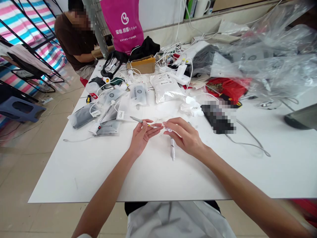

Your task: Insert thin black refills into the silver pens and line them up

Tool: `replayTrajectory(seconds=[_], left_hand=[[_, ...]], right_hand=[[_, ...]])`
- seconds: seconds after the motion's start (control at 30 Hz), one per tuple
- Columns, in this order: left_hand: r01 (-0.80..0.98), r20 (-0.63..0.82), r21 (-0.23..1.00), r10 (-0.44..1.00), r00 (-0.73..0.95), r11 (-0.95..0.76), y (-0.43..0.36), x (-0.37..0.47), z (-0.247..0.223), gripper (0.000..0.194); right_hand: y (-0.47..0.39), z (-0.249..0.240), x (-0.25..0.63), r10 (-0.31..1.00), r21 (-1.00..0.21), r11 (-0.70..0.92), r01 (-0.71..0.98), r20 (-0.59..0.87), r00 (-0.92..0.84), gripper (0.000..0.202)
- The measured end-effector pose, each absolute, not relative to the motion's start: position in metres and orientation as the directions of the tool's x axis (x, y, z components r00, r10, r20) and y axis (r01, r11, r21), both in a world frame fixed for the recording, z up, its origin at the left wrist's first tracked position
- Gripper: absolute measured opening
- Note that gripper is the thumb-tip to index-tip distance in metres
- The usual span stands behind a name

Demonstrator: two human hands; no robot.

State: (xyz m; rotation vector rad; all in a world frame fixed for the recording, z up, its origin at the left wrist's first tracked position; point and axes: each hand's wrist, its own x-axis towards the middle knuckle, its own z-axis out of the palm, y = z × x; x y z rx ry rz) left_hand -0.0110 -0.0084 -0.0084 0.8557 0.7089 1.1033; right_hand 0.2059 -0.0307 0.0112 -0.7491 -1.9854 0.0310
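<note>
White table (pixel 148 180): in front of you, under both forearms, with soft packets and tangled cables toward its far side.
Magenta bag (pixel 125 21): upright beyond the clutter, off to your left of centre.
Right hand (pixel 188 135): palm down, fingers bent and pinching a little pale piece, its fingertips almost meeting your left ones.
Left hand (pixel 140 138): turned partly up, thumb clamping a slim grey pen against the fingers, the other fingers fairly straight.
Slim grey pen (pixel 136 119): in your left hand, long axis mostly sideways, the pointed grey end out to the left and the other end toward your right fingertips.
White pen (pixel 172 151): flat on the table, on your side of the right fingertips, long axis pointing from you outward; your right hand is clearly the nearer.
Little pale piece (pixel 168 129): between your right fingertips, too small to identify.
</note>
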Motion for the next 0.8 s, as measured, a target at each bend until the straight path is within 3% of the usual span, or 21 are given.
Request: replayTrajectory(seconds=[0.2, 0.4, 0.6, 0.8], left_hand=[[-0.478, -0.081, 0.851, 0.955, 0.285, 0.215, -0.007, -0.014, -0.005, 0.042], [-0.512, -0.070, 0.836, 0.964, 0.256, 0.196, -0.005, -0.016, -0.005, 0.039], [-0.503, -0.100, 0.830, 0.951, 0.294, 0.243, -0.007, -0.013, -0.006, 0.040], [-0.503, -0.119, 0.814, 0.930, 0.347, 0.291, -0.013, -0.006, -0.007, 0.041]], right_hand=[[-0.026, 0.010, 0.212, 0.590, -0.401, 0.718, 0.569, 0.784, -0.192, 0.039], [-0.018, 0.008, 0.210, 0.647, -0.523, 0.654, 0.547, 0.761, -0.045, 0.008], [-0.021, 0.008, 0.203, 0.720, -0.695, 0.624, 0.357, 0.689, 0.084, 0.028], [-0.026, 0.009, 0.202, 0.621, -0.528, 0.719, 0.452, 0.780, -0.076, 0.026]])
